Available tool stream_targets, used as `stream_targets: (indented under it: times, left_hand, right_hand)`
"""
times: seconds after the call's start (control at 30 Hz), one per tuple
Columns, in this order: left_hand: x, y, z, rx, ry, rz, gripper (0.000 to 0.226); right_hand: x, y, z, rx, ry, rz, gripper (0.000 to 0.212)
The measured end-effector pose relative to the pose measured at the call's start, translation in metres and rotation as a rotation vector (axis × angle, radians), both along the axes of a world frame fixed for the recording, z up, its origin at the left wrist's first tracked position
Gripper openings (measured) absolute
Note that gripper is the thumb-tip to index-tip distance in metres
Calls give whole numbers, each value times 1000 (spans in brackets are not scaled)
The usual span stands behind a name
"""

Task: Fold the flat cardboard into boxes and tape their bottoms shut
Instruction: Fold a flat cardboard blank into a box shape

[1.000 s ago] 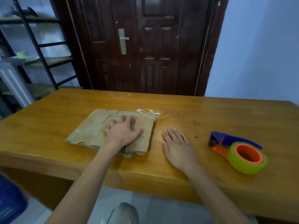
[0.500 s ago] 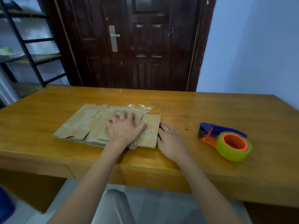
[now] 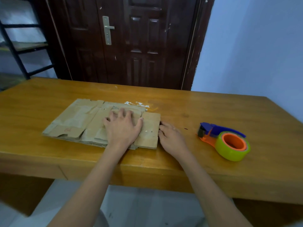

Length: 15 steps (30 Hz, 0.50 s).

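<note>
A stack of flat brown cardboard point(image 3: 73, 118) lies on the wooden table point(image 3: 196, 108), left of centre. My left hand point(image 3: 123, 128) presses flat on top of the stack with its fingers spread. My right hand point(image 3: 171, 136) rests on the table against the stack's right edge. Its bent fingers touch that edge, and the fingertips are partly hidden by the cardboard. A tape dispenser point(image 3: 227, 141), with a blue and orange handle and a green roll, sits on the table to the right, apart from both hands.
White scraps point(image 3: 136, 103) lie on the table just behind the stack. A dark wooden door point(image 3: 131, 41) stands behind the table, a black metal shelf frame point(image 3: 14, 51) at the far left. The table's near edge runs below my forearms.
My right hand has slid left across the table from open wood to the stack's right edge. The top cardboard has shifted right under my left hand, which stays pressed on it.
</note>
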<state>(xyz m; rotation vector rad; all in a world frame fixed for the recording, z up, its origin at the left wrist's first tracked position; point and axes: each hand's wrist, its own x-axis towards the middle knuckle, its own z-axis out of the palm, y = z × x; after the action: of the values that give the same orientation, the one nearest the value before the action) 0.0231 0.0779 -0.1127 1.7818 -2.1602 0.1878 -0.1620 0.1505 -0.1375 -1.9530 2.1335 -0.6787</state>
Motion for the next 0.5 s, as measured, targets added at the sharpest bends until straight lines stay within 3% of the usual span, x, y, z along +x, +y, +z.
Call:
stream_targets:
  times: [0.23,0.5]
  left_hand:
    - [0,0,-3,-3,28,8,75]
    - [-15,14,6,59,67,15,76]
  right_hand:
    - [-1,-1,3,46,-87,-13,44]
    - [-6,13,15,-19,-649,-116,49]
